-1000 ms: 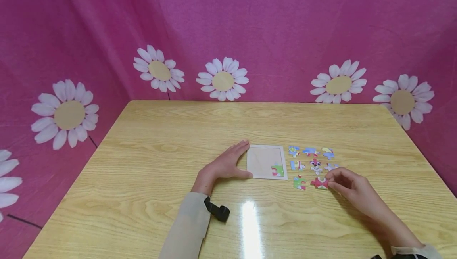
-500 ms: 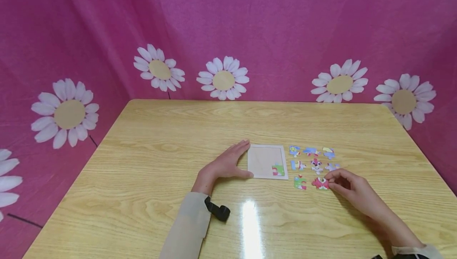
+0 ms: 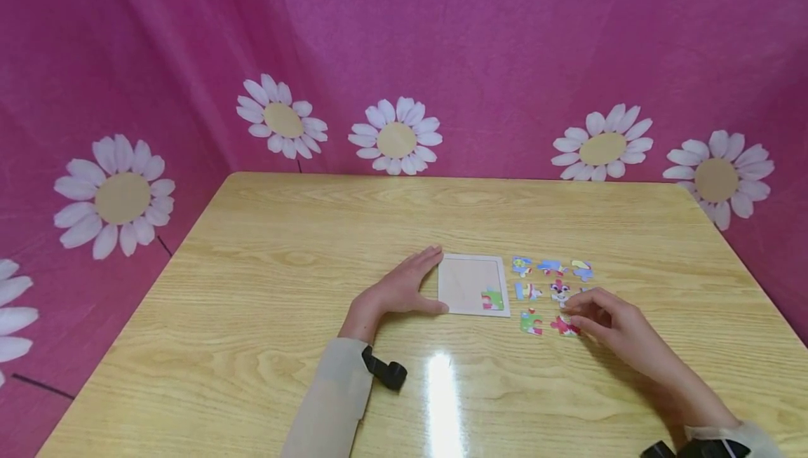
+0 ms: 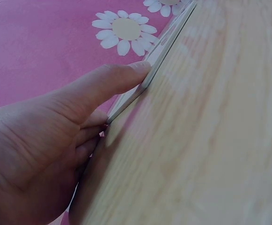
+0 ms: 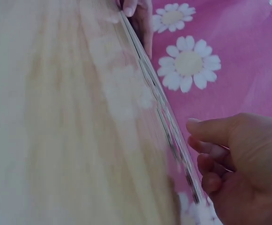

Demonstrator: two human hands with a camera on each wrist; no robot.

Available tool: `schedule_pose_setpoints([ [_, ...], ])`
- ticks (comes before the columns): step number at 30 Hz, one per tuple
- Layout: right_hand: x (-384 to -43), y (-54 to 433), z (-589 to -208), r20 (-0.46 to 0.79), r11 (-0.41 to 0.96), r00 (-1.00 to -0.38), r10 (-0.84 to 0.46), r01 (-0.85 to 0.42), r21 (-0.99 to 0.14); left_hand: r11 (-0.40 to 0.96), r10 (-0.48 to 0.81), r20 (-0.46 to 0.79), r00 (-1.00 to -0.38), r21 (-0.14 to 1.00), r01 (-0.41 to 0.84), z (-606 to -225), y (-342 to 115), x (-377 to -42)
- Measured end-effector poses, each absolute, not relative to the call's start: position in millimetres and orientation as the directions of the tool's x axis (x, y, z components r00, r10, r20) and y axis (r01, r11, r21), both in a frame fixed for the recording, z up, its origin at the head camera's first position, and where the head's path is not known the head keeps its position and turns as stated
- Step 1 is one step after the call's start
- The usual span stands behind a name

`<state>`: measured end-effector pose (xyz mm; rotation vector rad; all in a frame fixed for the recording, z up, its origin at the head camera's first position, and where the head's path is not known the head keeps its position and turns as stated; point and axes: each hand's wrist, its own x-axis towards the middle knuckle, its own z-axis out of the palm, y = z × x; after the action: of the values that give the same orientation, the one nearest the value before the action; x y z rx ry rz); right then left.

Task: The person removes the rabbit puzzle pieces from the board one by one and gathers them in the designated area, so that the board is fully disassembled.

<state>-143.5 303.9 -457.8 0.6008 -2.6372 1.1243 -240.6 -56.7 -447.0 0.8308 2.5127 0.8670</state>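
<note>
My left hand lies at the left side of a shallow square puzzle tray. Its fingers are extended: the thumb touches the front left corner, the fingertips the back left one. In the left wrist view the thumb presses on the rim. One green and pink jigsaw piece sits in the tray's front right corner. My right hand hovers over the loose pieces, fingertips close to a red jigsaw piece and partly covering it. Thumb and fingers are apart in the right wrist view, with nothing between them.
Several loose jigsaw pieces lie in rows right of the tray, among them a fox-face piece, a green piece and a blue piece. The wooden table meets a pink flowered curtain behind and at the sides.
My right hand has shifted slightly left and away from me, now covering part of the red piece and most of the piece behind it. The left hand and tray stay put.
</note>
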Motion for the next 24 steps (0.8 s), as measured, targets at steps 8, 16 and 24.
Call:
schedule_pose_setpoints([
  [8,-164.4,269.5,-452.8,0.334,0.576,-0.871,-0.361,-0.490,-0.654,0.641,0.630,-0.135,-0.764,0.645,0.415,-447.7,-56.9,-242.0],
  [16,-182.4,242.7,-451.8,0.290,0.599,-0.855,-0.430,-0.510,-0.617,0.638,0.639,-0.131,-0.758,0.641,0.427,-447.2,-59.0,-242.9],
  [24,-199.4,223.7,-446.2,0.099,0.626,-0.877,-0.470,-0.410,-0.663,0.628,0.642,-0.123,-0.757,0.650,0.427,-448.1,-57.9,-242.8],
])
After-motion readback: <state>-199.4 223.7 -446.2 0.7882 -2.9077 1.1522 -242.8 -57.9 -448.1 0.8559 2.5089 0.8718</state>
